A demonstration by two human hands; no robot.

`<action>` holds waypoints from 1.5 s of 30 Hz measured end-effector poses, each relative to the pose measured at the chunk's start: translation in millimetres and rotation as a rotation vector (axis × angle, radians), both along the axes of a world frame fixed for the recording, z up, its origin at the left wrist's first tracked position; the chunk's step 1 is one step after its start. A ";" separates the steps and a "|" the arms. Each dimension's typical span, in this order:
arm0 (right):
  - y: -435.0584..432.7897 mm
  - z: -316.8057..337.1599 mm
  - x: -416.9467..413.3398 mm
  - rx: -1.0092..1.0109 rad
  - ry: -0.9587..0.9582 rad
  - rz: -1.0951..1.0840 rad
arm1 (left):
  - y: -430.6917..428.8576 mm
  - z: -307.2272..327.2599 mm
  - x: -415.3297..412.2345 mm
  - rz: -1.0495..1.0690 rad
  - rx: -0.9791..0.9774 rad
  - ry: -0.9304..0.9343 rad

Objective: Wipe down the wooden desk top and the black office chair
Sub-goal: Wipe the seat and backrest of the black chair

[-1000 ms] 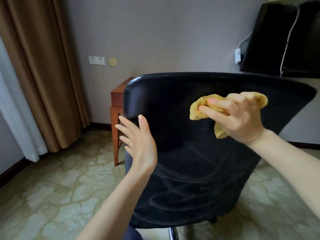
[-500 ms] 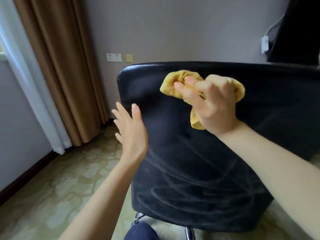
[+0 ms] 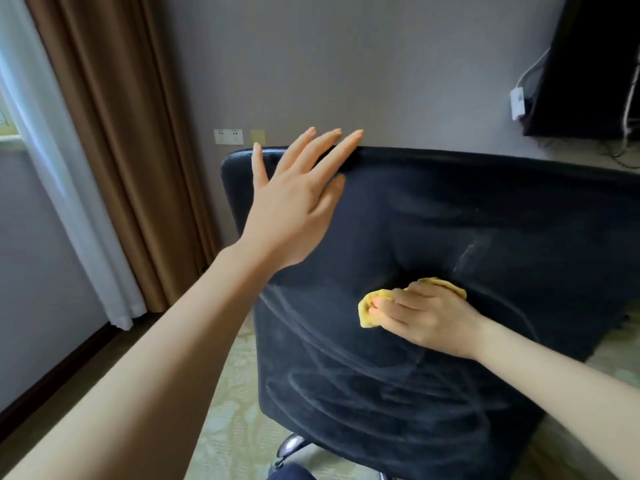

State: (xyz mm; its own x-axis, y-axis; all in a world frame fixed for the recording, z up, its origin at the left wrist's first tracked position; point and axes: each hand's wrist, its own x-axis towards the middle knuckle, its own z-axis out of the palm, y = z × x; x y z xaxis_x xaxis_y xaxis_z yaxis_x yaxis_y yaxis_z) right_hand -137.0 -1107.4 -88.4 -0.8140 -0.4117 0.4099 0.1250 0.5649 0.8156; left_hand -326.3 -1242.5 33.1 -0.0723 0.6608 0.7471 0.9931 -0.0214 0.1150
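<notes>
Nearest, at 6 o'clock, the chrome base [image 3: 289,446] of the black office chair [image 3: 433,393] shows over patterned carpet [image 3: 235,393], with both bare forearms rising past it from 7 and 4 o'clock.

Next out, the right hand [image 3: 429,320] presses a bunched yellow cloth [image 3: 367,315] against the rear of the backrest, just right of its middle. The fingers are curled over the cloth and point toward 9 o'clock; the wrist lies flat to the surface. Pale curved wipe streaks cover the panel below it, toward 6 and 7 o'clock.

The backrest is broad, its long axis running 9 to 3 o'clock, the top edge sloping a little down toward 3. The stretch up toward 12 and 2 o'clock of the cloth looks less streaked, so the coming stroke likely goes up and right, and the right hand is the nearer one for it.

Farther, at 11 o'clock from the cloth, the left hand [image 3: 294,209] is held wide and flat, holding nothing, fingers spread past the top edge by the chair's upper left corner. It seems placed to steady the backrest; whether the palm bears on it I cannot tell.

Beyond stand the grey wall with outlets [image 3: 228,136], a brown curtain [image 3: 114,133] at 10 o'clock and a black screen [image 3: 595,64] at 2 o'clock. The wooden desk top is out of view.
</notes>
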 end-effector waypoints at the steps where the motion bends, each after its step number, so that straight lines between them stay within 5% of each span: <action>1: 0.3 5.0 7.7 0.012 0.026 0.015 | -0.5 0.2 -1.1 -0.002 0.017 0.004; 13: -16.3 112.8 14.4 0.184 0.466 0.065 | 2.4 -6.9 12.9 0.000 0.169 -0.085; 23: -17.7 99.7 -44.2 0.047 0.822 0.159 | 17.9 -21.8 13.6 0.039 0.262 -0.075; 35: 3.8 4.3 -16.3 0.014 0.305 0.039 | 19.8 -22.5 -5.5 -0.016 0.221 -0.045; 40: 11.3 2.0 32.7 0.053 0.076 0.007 | 16.1 -20.9 -13.1 0.034 0.182 0.036; 45: 15.1 32.3 83.3 0.100 0.075 -0.038 | 15.1 -19.8 -15.3 0.078 0.158 0.052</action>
